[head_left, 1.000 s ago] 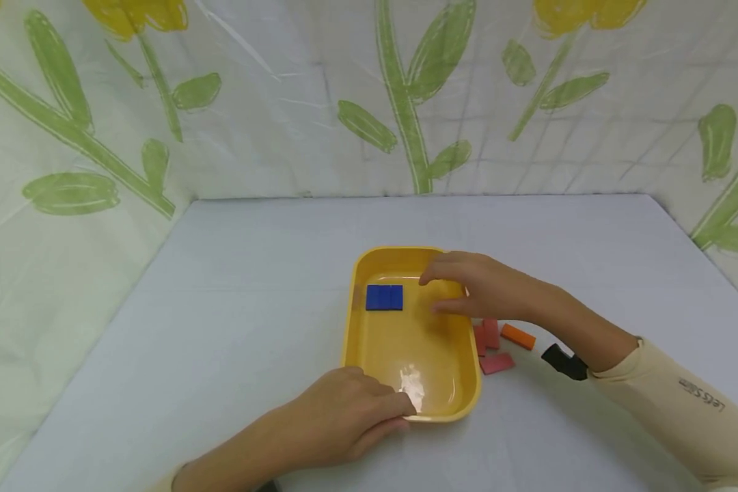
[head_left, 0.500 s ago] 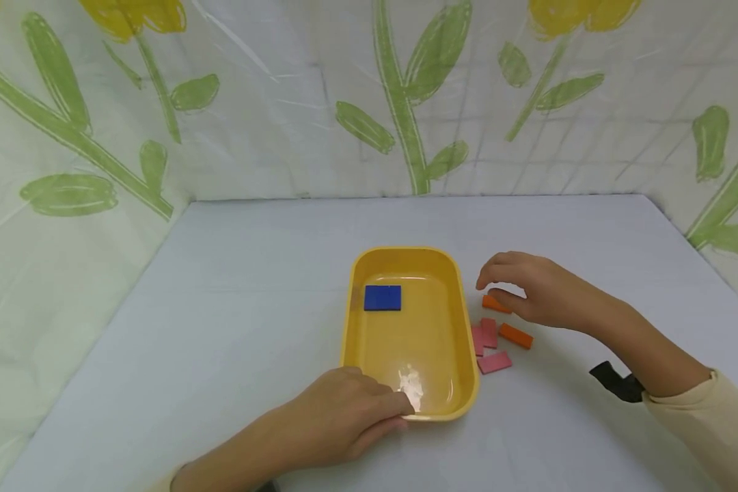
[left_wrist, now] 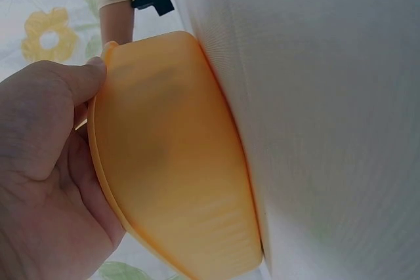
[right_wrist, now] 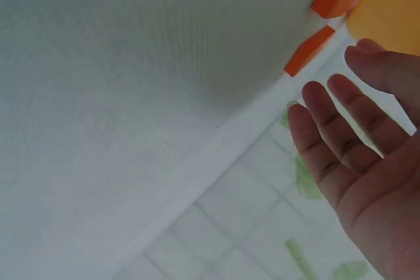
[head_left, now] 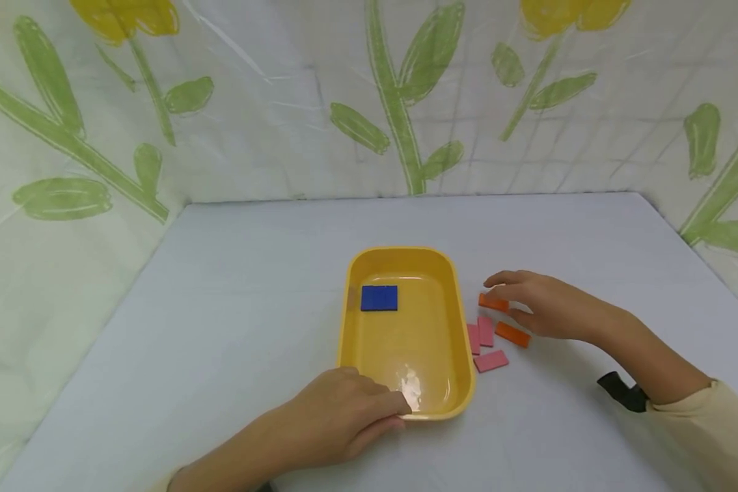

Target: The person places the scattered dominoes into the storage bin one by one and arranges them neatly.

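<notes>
The left hand [head_left: 347, 417] pinches the near rim of the yellow tray [head_left: 418, 355]. Just right of the tray lie three pink blocks [head_left: 491, 361]. The right hand [head_left: 550, 304], fingers apart and holding nothing, hovers by two orange blocks [head_left: 512, 335]. Blue blocks [head_left: 379, 298] lie inside the tray, far left; behind stands a wall [head_left: 270, 137].

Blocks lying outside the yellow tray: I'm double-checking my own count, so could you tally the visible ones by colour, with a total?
Orange blocks: 2
Pink blocks: 3
Total: 5
</notes>
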A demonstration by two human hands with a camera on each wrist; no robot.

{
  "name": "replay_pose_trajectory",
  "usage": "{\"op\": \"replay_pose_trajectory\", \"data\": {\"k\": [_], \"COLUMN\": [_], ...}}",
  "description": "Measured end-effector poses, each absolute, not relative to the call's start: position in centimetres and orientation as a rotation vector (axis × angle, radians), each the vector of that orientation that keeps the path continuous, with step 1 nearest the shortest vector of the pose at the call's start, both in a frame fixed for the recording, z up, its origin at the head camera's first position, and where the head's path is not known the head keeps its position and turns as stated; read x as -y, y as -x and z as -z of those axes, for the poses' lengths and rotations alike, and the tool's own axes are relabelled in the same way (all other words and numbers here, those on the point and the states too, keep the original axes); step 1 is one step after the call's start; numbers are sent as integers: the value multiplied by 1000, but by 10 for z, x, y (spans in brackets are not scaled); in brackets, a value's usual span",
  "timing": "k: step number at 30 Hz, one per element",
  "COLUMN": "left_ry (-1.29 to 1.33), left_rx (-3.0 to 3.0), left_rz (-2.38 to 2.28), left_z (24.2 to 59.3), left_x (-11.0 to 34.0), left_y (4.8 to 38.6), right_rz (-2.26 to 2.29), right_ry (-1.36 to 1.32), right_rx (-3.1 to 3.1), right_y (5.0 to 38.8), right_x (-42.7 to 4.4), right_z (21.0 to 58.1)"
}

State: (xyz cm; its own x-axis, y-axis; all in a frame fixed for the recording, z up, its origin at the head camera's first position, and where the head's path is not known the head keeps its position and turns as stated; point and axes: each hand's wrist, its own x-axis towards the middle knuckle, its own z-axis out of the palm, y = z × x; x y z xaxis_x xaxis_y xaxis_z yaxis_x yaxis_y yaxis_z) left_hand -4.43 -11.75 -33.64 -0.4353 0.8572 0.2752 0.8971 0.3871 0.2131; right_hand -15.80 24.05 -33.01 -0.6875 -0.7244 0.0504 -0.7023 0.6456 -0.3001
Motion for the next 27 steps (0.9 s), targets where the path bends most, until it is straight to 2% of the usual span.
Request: {"op": "replay_pose_trajectory", "data": {"k": [27], "left_ry": [1591], "left_rx": [2530], "left_rz": [523], "left_z": [336], "left_x": [119], "left_y": [44], "right_rz": [559], "right_ry": [1156], "right_rx": [-2644], "right_y": [168], "right_x": [-227], "right_z": [333]}}
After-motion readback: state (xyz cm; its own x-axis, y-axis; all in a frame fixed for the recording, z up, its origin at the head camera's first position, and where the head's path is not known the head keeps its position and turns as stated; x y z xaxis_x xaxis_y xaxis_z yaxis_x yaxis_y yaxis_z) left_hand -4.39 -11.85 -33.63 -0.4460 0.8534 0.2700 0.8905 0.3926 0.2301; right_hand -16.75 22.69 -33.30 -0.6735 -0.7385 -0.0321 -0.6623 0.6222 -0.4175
